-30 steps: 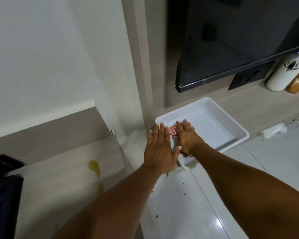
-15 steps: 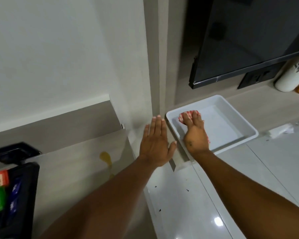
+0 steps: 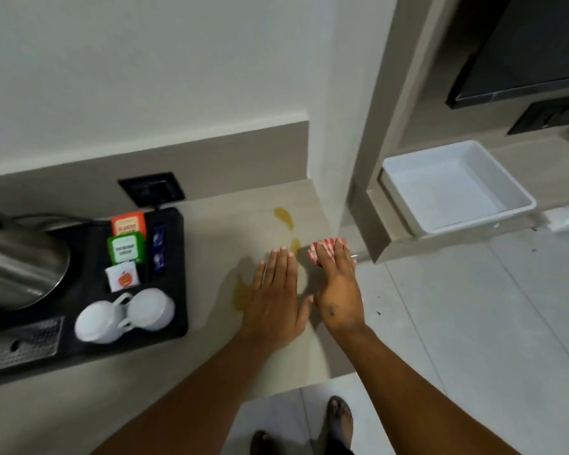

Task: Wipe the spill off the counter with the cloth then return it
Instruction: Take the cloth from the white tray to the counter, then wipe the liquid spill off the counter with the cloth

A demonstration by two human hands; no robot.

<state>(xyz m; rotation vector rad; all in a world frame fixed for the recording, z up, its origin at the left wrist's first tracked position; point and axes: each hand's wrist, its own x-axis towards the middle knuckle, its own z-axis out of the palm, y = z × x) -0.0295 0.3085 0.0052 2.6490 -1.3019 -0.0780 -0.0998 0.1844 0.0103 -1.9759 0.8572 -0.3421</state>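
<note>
My right hand (image 3: 339, 287) holds a red-and-white checked cloth (image 3: 322, 252) under its fingers at the counter's right edge. A yellow spill (image 3: 284, 218) streaks the beige counter (image 3: 230, 231) just beyond the cloth, with a small drop (image 3: 295, 245) beside it and another patch (image 3: 240, 293) left of my left hand. My left hand (image 3: 276, 293) lies flat and open over the counter, fingers spread, touching nothing I can see. The white tray (image 3: 408, 218) stands empty on the lower shelf to the right.
A black tray (image 3: 174, 316) at the left holds a steel kettle (image 3: 17, 261), tea bags (image 3: 127, 247) and two white cups (image 3: 122, 315). A wall socket (image 3: 151, 193) sits behind it. A wall corner (image 3: 329, 192) separates counter and shelf. A dark screen (image 3: 523, 60) hangs upper right.
My right hand lifted the cloth out of the white tray and carried it left to the counter by the spill. My left hand moved left over the counter; the view swung left.
</note>
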